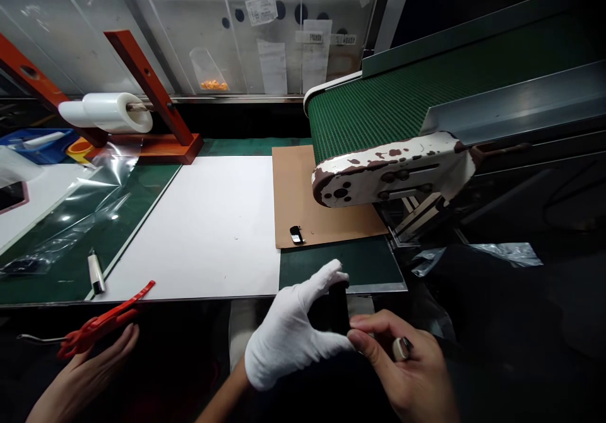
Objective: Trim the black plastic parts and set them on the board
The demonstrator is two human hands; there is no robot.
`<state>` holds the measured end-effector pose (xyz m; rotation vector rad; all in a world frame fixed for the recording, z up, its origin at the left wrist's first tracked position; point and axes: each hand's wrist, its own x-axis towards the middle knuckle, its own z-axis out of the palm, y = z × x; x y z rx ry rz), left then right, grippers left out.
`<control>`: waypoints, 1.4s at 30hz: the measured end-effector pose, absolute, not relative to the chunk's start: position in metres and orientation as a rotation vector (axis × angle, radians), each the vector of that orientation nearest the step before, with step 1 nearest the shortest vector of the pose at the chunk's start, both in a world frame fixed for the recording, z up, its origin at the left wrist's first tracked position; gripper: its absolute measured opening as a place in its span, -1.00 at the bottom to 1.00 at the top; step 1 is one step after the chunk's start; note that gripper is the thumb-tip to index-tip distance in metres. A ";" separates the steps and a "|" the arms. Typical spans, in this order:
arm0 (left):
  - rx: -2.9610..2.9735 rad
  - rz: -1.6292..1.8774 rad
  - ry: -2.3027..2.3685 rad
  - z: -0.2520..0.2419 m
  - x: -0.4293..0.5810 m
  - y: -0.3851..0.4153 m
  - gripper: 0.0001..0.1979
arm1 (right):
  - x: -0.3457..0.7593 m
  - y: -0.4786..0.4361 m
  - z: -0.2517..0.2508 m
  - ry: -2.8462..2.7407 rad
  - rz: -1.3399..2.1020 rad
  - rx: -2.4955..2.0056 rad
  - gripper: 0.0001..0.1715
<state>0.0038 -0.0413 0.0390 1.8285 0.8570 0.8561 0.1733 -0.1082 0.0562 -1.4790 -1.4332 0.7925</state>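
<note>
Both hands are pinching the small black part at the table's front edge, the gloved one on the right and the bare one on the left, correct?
Not quite. The head view shows the white glove on the left hand and the right hand bare. The rest holds: both pinch the small black part at the front edge of the table. The hand on the red pliers at far left is a co-worker's.
</note>
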 end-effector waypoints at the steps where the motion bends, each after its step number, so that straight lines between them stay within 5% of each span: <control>1: 1.787 0.847 0.832 0.038 0.004 -0.041 -0.05 | 0.174 -0.109 0.057 -1.421 0.792 -1.483 -0.87; 9: 1.235 0.974 0.646 0.022 0.014 -0.048 -0.15 | 0.175 -0.106 0.064 -1.502 0.797 -1.344 -0.97; 14: 0.896 1.034 0.505 0.020 0.018 -0.046 -0.15 | 0.179 -0.104 0.057 -1.183 0.953 -1.433 -0.77; 19: 1.161 1.078 0.719 0.018 -0.002 -0.035 -0.07 | 0.182 -0.103 0.033 -0.869 1.190 -1.415 -0.40; 24: 1.834 0.735 1.482 0.001 -0.066 0.024 -0.30 | 0.171 -0.112 -0.001 -0.339 1.675 -1.229 -0.39; 33: 1.897 0.152 1.879 -0.017 -0.172 0.107 -0.63 | 0.175 -0.132 -0.040 -0.050 1.979 -0.999 -0.50; 42: 2.156 0.308 1.555 -0.028 -0.048 0.096 -0.10 | 0.172 -0.115 -0.030 -0.529 1.861 -1.113 -0.44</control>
